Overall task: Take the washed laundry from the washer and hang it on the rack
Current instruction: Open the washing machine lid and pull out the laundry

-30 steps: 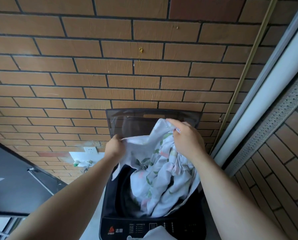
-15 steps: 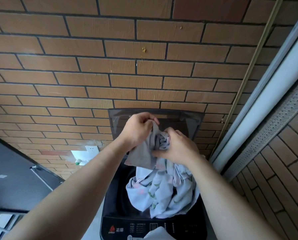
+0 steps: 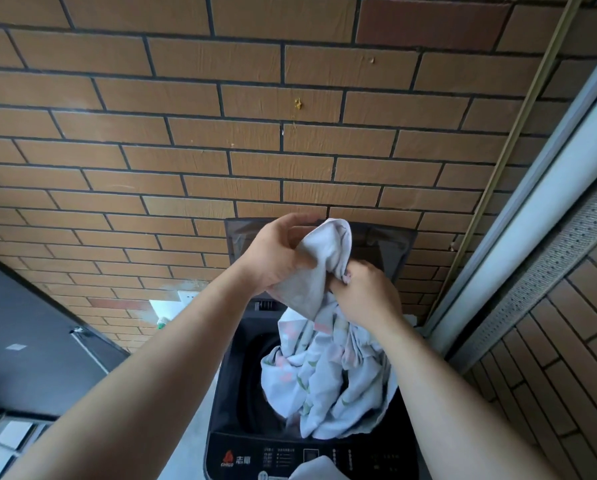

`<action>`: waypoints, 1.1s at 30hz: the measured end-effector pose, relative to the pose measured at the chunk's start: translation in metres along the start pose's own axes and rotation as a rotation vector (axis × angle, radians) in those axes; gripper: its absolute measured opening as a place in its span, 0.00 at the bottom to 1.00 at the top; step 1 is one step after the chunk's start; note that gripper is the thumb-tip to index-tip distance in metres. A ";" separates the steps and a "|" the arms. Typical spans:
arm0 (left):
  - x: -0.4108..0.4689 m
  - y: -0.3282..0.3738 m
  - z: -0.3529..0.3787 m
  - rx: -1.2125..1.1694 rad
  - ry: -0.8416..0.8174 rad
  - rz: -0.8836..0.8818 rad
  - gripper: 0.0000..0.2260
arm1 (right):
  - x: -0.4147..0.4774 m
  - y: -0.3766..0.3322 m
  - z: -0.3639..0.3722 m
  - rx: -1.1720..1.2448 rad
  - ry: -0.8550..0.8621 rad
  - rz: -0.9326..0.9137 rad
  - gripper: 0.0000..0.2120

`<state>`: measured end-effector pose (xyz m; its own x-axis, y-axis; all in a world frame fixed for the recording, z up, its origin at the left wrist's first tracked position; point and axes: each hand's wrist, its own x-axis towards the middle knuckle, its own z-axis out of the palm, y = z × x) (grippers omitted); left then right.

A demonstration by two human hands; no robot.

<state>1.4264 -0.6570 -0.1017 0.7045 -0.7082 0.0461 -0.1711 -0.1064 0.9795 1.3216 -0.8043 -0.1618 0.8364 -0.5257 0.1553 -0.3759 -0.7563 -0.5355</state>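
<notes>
Laundry (image 3: 325, 375), a pale sheet printed with pink and green flowers, hangs bunched above the open tub of the washer (image 3: 234, 393). Its lower folds drape over the tub's right edge and dip inside. A second ago the two hands held the cloth spread apart; now they work close together near the washer's back edge. Compared with half a second ago, a fold of plain pale fabric stands higher above them, peaking in front of the raised lid (image 3: 390, 244). The left hand (image 3: 276, 254) has climbed from the tub's left side to the top of the bundle. It is turned palm-down with the wrist bent, fingers and thumb curled tight round that upper fold. The right hand (image 3: 366, 296) sits just below and to the right, its back toward the camera, fingers closed into a gathered twist of the same sheet. Both bare forearms reach up from the lower corners of the view and converge over the tub. At the washer's front edge the dark control panel (image 3: 273, 459) shows a red logo, and a scrap of white cloth (image 3: 316, 471) lies on it. A brick wall (image 3: 255, 133) fills the background, with a white socket (image 3: 186, 296) to the left of the washer.
</notes>
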 end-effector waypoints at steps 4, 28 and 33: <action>-0.005 -0.016 -0.002 0.480 0.175 -0.225 0.24 | 0.008 0.000 -0.012 0.012 0.121 0.075 0.18; 0.014 0.021 0.007 0.002 -0.203 0.156 0.51 | 0.025 -0.044 -0.077 0.846 0.280 -0.115 0.09; 0.012 0.026 0.027 0.105 -0.162 0.231 0.44 | 0.025 -0.056 -0.081 0.955 0.276 -0.053 0.10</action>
<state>1.4113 -0.6869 -0.0809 0.5205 -0.8235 0.2255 -0.3908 0.0051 0.9205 1.3311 -0.8070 -0.0608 0.6754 -0.6640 0.3209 0.2392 -0.2144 -0.9470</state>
